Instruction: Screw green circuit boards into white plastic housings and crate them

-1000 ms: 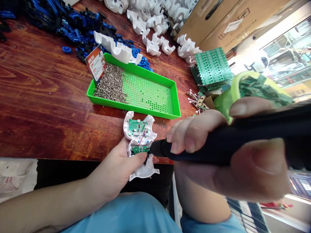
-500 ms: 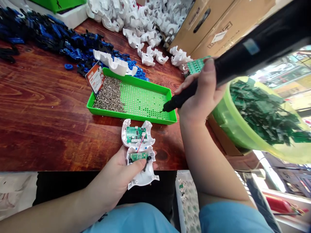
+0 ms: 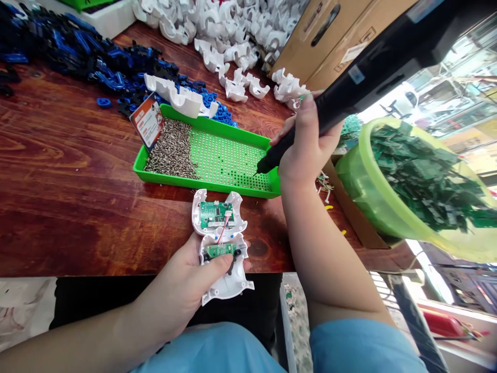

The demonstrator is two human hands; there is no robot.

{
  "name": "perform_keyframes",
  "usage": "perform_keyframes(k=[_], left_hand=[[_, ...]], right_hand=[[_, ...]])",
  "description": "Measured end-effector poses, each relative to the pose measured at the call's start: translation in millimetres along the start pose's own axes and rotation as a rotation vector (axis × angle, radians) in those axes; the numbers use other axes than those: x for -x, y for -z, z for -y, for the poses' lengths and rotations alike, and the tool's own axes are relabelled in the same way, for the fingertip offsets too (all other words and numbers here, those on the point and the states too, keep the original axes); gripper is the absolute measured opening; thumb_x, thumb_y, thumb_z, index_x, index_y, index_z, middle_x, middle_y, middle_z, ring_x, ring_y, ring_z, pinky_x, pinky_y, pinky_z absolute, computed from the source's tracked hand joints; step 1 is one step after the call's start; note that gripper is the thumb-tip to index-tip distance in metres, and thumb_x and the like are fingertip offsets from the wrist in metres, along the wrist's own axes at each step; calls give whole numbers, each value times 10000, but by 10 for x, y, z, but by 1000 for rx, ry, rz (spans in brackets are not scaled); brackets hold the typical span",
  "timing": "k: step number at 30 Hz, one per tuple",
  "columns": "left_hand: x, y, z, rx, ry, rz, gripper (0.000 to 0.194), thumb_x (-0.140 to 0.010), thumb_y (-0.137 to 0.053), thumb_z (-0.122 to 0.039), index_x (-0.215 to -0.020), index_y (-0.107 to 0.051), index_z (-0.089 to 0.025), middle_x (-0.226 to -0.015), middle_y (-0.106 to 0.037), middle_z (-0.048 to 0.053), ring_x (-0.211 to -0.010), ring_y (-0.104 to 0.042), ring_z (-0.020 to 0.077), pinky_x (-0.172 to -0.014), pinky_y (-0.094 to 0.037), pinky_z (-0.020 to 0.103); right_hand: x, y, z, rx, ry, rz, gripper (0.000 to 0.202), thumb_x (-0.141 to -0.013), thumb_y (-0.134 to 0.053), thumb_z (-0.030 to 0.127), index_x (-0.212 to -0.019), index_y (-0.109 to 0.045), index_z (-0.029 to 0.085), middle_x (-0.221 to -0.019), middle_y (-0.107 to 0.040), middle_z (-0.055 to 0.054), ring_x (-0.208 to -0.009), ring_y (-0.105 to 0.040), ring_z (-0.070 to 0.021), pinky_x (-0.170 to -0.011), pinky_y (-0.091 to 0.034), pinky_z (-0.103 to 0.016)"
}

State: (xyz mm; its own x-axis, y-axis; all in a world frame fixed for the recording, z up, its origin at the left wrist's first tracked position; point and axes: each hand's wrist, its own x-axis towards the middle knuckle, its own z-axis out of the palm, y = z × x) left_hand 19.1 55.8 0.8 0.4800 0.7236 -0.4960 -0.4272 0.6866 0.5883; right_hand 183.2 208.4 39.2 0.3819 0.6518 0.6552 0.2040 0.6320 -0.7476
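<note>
My left hand [image 3: 202, 274] grips an open white plastic housing [image 3: 229, 287] at the table's front edge, thumb on its lower half. Green circuit boards [image 3: 213, 213] sit in both halves, joined by thin wires. My right hand [image 3: 306, 145] is wrapped round a black electric screwdriver [image 3: 349, 83]. Its thin tip points down at the perforated right part of a green tray [image 3: 205, 182]; whether it touches a screw is too small to tell. Loose screws [image 3: 171, 150] are heaped in the tray's left part, beside an orange and white card [image 3: 148, 124].
Blue and black parts [image 3: 97, 62] lie piled at the back left. White shells [image 3: 240, 54] are heaped at the back, beside a cardboard box [image 3: 306, 44]. On the right stands a yellow-green tub [image 3: 355, 181] of circuit boards. One white shell [image 3: 178, 96] rests on the tray's rear rim.
My right hand and the screwdriver have moved slightly left, the tip staying over the tray's holes. The left hand holds the housing almost as before. The view has shifted a little.
</note>
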Motion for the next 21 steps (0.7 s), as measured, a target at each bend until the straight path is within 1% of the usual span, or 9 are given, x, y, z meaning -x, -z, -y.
perform_keyframes(k=[3,6,9,11,13,14,16,18,21], left_hand=[[4,1,-3,4,24,-9,270,-771,-706,-222,-1031,-641,-186,-835,-723,17,-744,-667,158,-689,-536,250],[18,3,-9,-8,53,-28,295,-795,-679,-219,-1080,-610,-193,-878,-731,27,-804,-682,184,-704,-545,267],[25,10,1,-11,46,-19,276,-799,-669,-203,-1066,-604,-189,-851,-733,24,-793,-683,181,-699,-551,267],[21,16,15,-9,41,-4,255,-793,-672,-199,-1039,-608,-186,-830,-733,20,-778,-682,176,-694,-555,265],[12,20,29,2,34,0,260,-788,-675,-199,-1040,-607,-192,-841,-735,16,-775,-683,173,-693,-556,264],[7,21,34,8,28,-3,269,-788,-674,-199,-1048,-606,-197,-849,-735,13,-775,-684,172,-691,-555,262],[-2,22,39,2,19,-5,269,-793,-666,-196,-1055,-606,-206,-846,-733,5,-768,-686,169,-690,-552,258],[-4,23,39,-25,1,-7,269,-800,-657,-190,-1064,-609,-211,-843,-732,-3,-780,-685,164,-708,-543,250],[3,26,39,-62,-17,-4,321,-816,-645,-194,-1132,-590,-214,-951,-736,8,-847,-679,171,-758,-527,253]], right_hand=[[0,-1,-34,-15,23,-16,226,-740,-619,391,-835,-445,282,-636,-466,79,-429,-418,-75,-373,-359,-237],[18,3,-81,-34,61,-12,284,-770,-646,441,-843,-434,266,-672,-463,68,-432,-431,-74,-400,-400,-246],[17,18,-98,-59,109,-21,280,-785,-646,460,-861,-458,267,-660,-441,66,-430,-431,-76,-386,-382,-232],[-11,43,-43,-82,152,-50,255,-793,-643,438,-865,-473,262,-623,-426,69,-411,-420,-75,-369,-358,-219],[-45,86,100,-66,155,-57,242,-814,-619,443,-886,-477,260,-629,-451,62,-417,-443,-79,-375,-372,-216],[-53,113,207,-41,129,-35,249,-828,-601,462,-915,-479,263,-656,-477,53,-442,-479,-87,-390,-398,-218],[-20,170,476,13,26,67,303,-846,-566,517,-1005,-484,274,-721,-523,29,-550,-578,-124,-447,-469,-238],[97,220,778,27,-58,155,355,-845,-553,554,-1062,-485,282,-741,-543,18,-634,-629,-157,-485,-508,-258],[384,263,1175,10,-105,211,365,-842,-545,578,-1059,-508,287,-683,-542,29,-591,-624,-153,-485,-521,-267]])
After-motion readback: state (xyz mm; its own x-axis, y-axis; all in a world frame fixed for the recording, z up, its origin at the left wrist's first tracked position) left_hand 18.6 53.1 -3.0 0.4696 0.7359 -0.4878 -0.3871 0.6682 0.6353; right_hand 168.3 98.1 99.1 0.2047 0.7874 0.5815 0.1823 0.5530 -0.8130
